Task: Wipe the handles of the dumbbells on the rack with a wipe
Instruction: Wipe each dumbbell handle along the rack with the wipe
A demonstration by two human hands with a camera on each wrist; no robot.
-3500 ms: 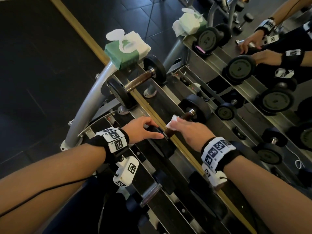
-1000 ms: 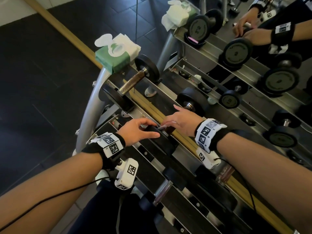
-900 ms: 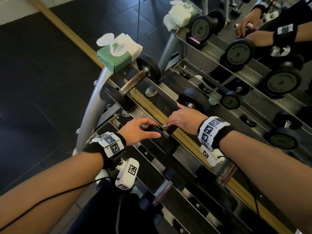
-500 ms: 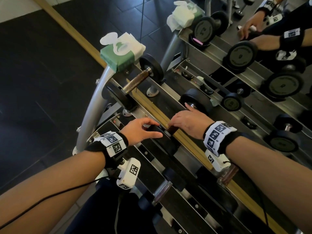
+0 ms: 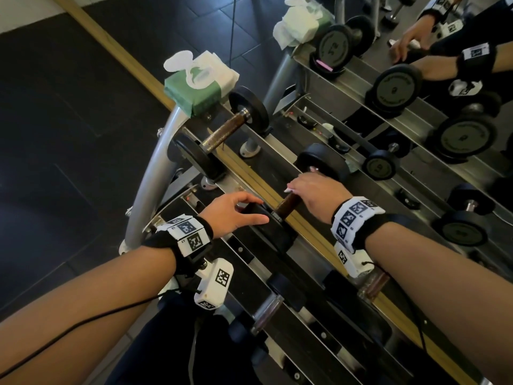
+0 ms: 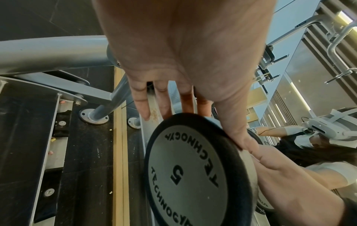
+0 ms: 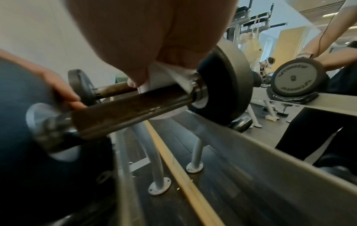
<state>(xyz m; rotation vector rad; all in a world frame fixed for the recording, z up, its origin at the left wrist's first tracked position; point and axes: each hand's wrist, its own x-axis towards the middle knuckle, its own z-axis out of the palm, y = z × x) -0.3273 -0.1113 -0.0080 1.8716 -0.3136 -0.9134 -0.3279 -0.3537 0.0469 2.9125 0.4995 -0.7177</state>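
So the dumbbell (image 5: 280, 215) can't roll on the rack (image 5: 151, 179), my left hand (image 5: 233, 212) rests open-fingered on its plate while my right hand (image 5: 313, 190) clamps the wipe (image 7: 164, 76) around the handle (image 7: 131, 110)

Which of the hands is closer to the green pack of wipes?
Left. The left hand rests on the dumbbell's near plate, below the wipes pack; the right hand wipes the handle farther right.

The left hand (image 5: 232, 212) rests with straight fingers on the near weight plate (image 6: 195, 172) of the dumbbell. The right hand (image 5: 316, 190), palm down, curls over the handle (image 7: 133, 108) beyond that plate.
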